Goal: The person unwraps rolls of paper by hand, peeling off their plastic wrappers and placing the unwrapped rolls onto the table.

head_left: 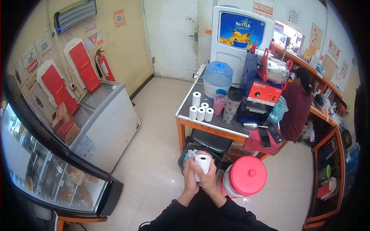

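Observation:
Between my two hands is a white paper roll (202,163), held upright with its dark core hole facing up. My left hand (190,174) wraps its left side, and my right hand (209,175) closes round the right side. Beyond them, several more white paper rolls (200,114) stand grouped on the dark table (185,107), one stacked higher than the others. A pink cup (219,104) and a tall patterned tumbler (231,107) stand beside those rolls. Below the table edge, a bin with crumpled plastic (190,154) is partly hidden by my hands.
A bucket with a pink lid (248,176) stands on the floor at right. The table also bears a water jug (218,80), a sealing machine (260,94) and phones (264,137). Left are a chest freezer (110,127) and glass display case (73,177). A person (298,106) sits behind the table.

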The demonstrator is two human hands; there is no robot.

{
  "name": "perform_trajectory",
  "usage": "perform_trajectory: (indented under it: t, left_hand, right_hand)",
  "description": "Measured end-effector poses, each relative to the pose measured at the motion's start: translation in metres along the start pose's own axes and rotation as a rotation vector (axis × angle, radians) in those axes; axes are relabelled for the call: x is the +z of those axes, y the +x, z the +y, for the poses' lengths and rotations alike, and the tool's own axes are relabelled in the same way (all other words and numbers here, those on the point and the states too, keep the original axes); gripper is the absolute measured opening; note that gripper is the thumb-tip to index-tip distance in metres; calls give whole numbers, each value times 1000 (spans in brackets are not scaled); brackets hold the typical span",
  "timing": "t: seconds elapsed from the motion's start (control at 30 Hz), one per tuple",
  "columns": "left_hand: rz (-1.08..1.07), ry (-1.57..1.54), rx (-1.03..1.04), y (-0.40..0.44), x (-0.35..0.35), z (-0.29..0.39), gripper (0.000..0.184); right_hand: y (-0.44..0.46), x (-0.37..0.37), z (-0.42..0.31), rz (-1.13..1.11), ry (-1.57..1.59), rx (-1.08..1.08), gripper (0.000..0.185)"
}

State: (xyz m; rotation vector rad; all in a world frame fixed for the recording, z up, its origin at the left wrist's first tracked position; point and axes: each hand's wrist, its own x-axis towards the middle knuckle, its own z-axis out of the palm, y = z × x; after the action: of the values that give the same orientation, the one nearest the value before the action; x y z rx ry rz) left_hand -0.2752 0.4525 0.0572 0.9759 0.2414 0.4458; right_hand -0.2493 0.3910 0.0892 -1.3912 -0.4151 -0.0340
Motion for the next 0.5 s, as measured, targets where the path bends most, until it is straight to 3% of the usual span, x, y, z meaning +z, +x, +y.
perform_trajectory:
  t: [0.07,0.13,0.2,0.23,0.3,0.37,0.4,0.43,0.47,0.5]
  left_hand:
    - [30,-294,-168,-1,2,4,45]
    - [32,-584,-229,1,7,8,41]
    - [99,-515,-321,1,12,-9,47]
    - [133,-481,-366,4,12,-15,50]
    - [104,-468,-317,19,2,-18,46]
    - [73,-458,-267,41,-13,-22,43]
    - [141,-461,-261,56,-21,-29,30]
    - [179,-507,-297,66,-34,-39,32]
    - [215,-552,-331,73,-48,-51,35]
    - [252,-598,-367,81,-55,-55,40]
  right_hand:
    - [3,-1,14,-58,-82,-26,49]
    - [7,2,24,-6,247,143,52]
    - [18,9,24,-3,500,206,56]
    - [26,14,26,-10,454,182,56]
    - [40,19,34,-16,357,136,57]
    - [52,15,58,-98,479,263,62]
    - [63,14,62,-110,550,320,65]
    - [74,13,64,-122,621,380,69]
    - [97,5,58,-164,632,375,64]
    - [127,-2,77,-43,469,261,51]
